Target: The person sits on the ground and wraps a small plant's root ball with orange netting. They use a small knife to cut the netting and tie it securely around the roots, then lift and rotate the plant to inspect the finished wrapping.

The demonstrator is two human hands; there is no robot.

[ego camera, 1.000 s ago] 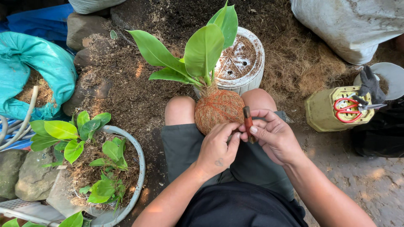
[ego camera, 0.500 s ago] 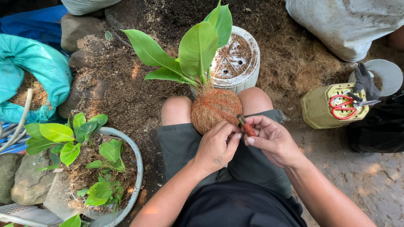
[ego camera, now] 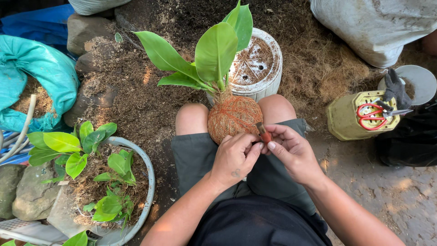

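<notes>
Between the bare knees, resting on the lap: fibre-wrapped root ball [ego camera: 233, 117] with its broad-leaved green plant [ego camera: 205, 59] rising toward the far side. Pressing against the ball's near right edge, left hand [ego camera: 234, 157] and right hand [ego camera: 291, 152], fingers pinched together on a small red-handled tool [ego camera: 263, 133] just between them. Standing beyond the ball, white perforated pot [ego camera: 255, 68]. Lying well to the right on a yellow-green container [ego camera: 348, 119], red-handled scissors [ego camera: 375, 113].

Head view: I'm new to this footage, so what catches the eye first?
A plant with broad green leaves rising from a brown fibre-wrapped root ball between the knees at centre. Just below, the left hand and right hand pinch a small red-handled tool against it.
</notes>
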